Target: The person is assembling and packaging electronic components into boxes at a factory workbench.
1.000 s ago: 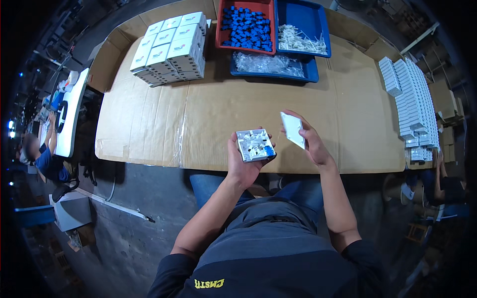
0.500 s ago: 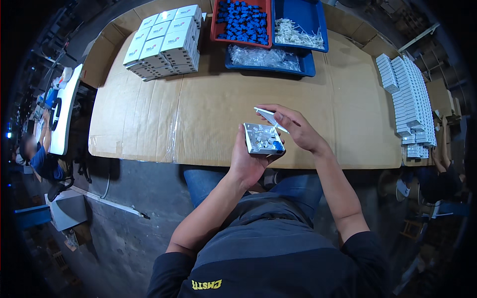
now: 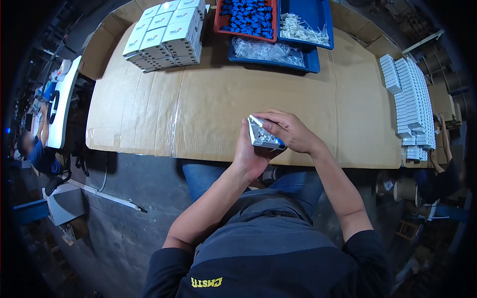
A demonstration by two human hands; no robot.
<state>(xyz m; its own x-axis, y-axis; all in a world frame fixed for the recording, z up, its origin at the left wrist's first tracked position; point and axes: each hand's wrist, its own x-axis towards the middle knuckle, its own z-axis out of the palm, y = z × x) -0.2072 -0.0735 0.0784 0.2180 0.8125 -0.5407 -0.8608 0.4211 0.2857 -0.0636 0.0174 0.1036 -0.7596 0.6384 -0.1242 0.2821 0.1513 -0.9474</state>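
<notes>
Over the near edge of the cardboard-covered table, my left hand [image 3: 248,155] cups a small white box [image 3: 269,145] from below and along its left side. Clear and white small parts, with some blue at the right corner, show inside it. The box's hinged lid [image 3: 256,120] is tilted partway down over the contents. My right hand [image 3: 292,132] grips this lid, thumb near me and fingers over the far side. The right fingers hide much of the lid and part of the contents.
A block of stacked white boxes [image 3: 161,35] stands far left. At the back are a red tray [image 3: 216,22] of blue parts, a blue tray [image 3: 304,9] of white pieces and another blue tray [image 3: 312,60] of clear bags. Stacked white cases [image 3: 410,99] line the right side. Other people work at both sides.
My right hand has moved down and in toward the box, bringing the lid lower over the contents. My left hand still holds the box.
</notes>
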